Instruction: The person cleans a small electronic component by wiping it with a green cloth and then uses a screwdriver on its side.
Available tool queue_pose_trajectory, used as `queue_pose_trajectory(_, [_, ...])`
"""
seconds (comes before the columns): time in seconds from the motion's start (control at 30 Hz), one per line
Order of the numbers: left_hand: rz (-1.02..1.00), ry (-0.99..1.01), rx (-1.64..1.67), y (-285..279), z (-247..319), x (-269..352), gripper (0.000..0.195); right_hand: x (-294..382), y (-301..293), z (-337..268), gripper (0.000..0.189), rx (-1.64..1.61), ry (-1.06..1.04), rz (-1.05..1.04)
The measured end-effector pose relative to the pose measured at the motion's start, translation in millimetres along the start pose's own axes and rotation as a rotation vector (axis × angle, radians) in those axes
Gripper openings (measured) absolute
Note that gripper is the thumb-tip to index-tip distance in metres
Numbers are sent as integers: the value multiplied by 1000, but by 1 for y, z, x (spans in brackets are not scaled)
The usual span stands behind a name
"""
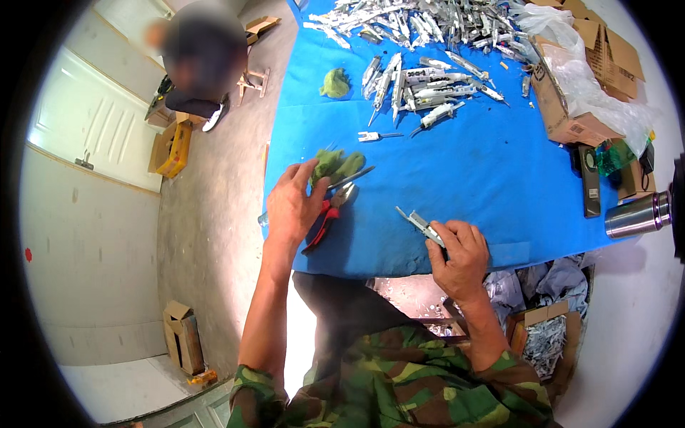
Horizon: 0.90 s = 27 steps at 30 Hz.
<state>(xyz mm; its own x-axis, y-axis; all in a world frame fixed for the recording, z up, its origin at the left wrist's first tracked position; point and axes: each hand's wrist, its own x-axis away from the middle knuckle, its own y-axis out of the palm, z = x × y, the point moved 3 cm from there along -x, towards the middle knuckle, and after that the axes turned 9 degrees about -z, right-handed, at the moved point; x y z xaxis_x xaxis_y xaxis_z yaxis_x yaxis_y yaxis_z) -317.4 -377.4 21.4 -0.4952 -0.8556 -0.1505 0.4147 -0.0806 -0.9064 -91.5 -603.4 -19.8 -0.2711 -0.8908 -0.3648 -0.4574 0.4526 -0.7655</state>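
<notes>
My right hand (pixel 461 257) grips a slim white and grey plastic-and-metal part (pixel 423 226) near the table's front edge, its thin tip pointing up and left. My left hand (pixel 295 200) is over the table's left side, with its fingertips beside a green cloth (pixel 337 165) and a screwdriver-like tool with a metal shaft (pixel 354 176); whether it holds the tool cannot be told. Just right of that hand lie combination pliers with red handles (pixel 329 216). Farther up, one loose white part (pixel 369 137) lies below a group of similar parts (pixel 423 91).
A large heap of similar parts (pixel 428 21) covers the table's far end. On the right are a cardboard box with clear plastic (pixel 562 107), a dark flat case (pixel 591 187) and a steel flask (pixel 634 216). Another green cloth (pixel 335 83) lies farther up. A person (pixel 203 59) sits at upper left.
</notes>
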Motion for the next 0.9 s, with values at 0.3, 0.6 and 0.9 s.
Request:
queue_pose_trajectory(0.3, [-66,48,-48,23,-2,-34,28,3,0,0,35,-7,18,18])
queue_pose_trajectory(0.6, [128,210,253,-22,80,2,19,4,-2,5,32,-54,34,80])
queue_pose_trajectory(0.9, [-151,313,302,60,146,80,25,17,-4,8,26,-12,12,70])
